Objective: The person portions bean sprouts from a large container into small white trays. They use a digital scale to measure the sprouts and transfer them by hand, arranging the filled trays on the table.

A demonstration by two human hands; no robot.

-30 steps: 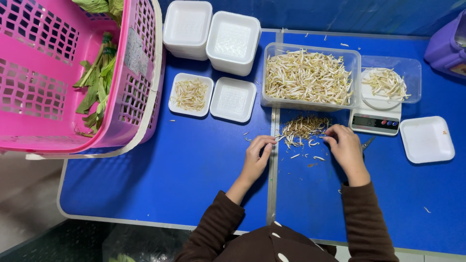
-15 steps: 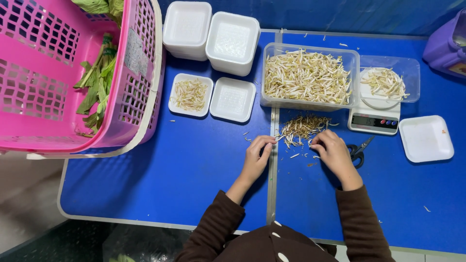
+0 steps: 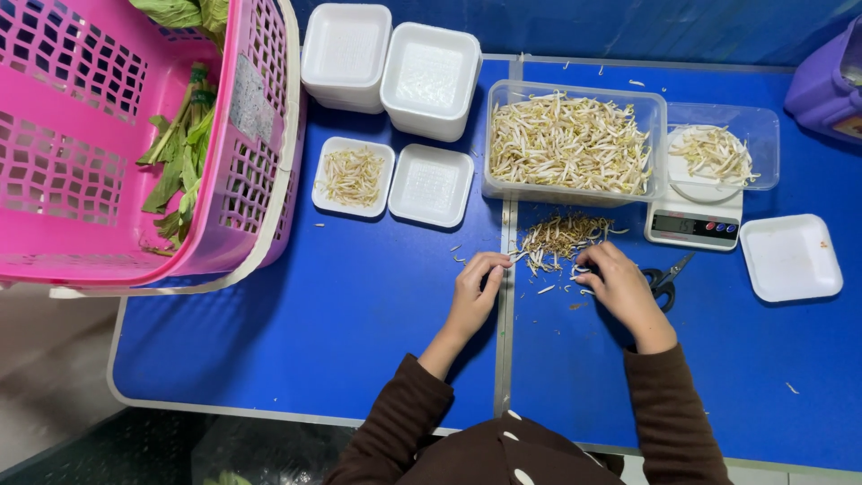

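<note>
A small heap of bean sprouts (image 3: 561, 238) lies on the blue table (image 3: 359, 314) in front of a clear tub of bean sprouts (image 3: 570, 144). My left hand (image 3: 476, 292) rests at the heap's left edge, its fingertips pinching a sprout. My right hand (image 3: 620, 286) is at the heap's right edge, fingers curled over a few loose sprouts. Both sleeves are brown.
A small scale (image 3: 696, 220) bears a clear lid with sprouts (image 3: 718, 153). Black scissors (image 3: 666, 277) lie by my right hand. White foam trays: one with sprouts (image 3: 352, 176), an empty one (image 3: 435, 185), two stacks (image 3: 346, 49), one at right (image 3: 790, 256). Pink basket with greens (image 3: 135, 144) at left.
My right hand has slid left and down from beside the scale toward the heap's right edge. My left hand has stayed at the heap's left side.
</note>
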